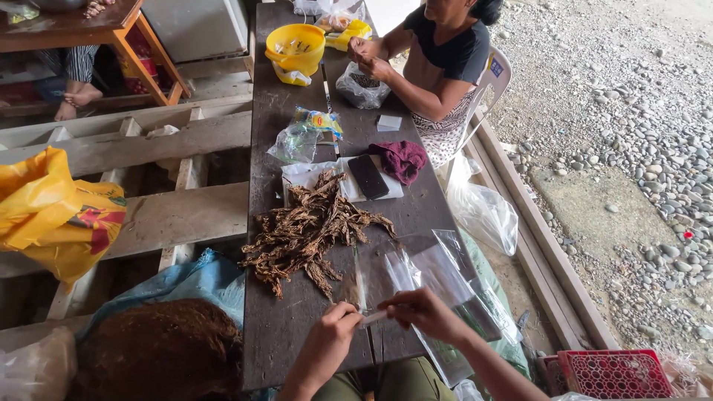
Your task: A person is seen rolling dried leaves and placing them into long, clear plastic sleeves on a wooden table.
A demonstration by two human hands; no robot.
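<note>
My left hand [333,336] and my right hand [421,312] pinch the two ends of a thin white rolled stick [373,318] just above the dark wooden table [282,341]. Clear plastic sheets [431,271] lie under and beyond my right hand. A heap of dried brown leaves [308,232] sits on the table just ahead of my left hand. Further back a black flat case [368,177] rests on white paper, next to a maroon cloth [401,160].
Across the table a seated person [438,59] works something small with both hands, near a yellow bowl [295,46] and plastic bags. A big mound of brown shredded leaf [160,349] lies at my left. A red crate [613,373] is at right, a yellow bag [56,212] at left.
</note>
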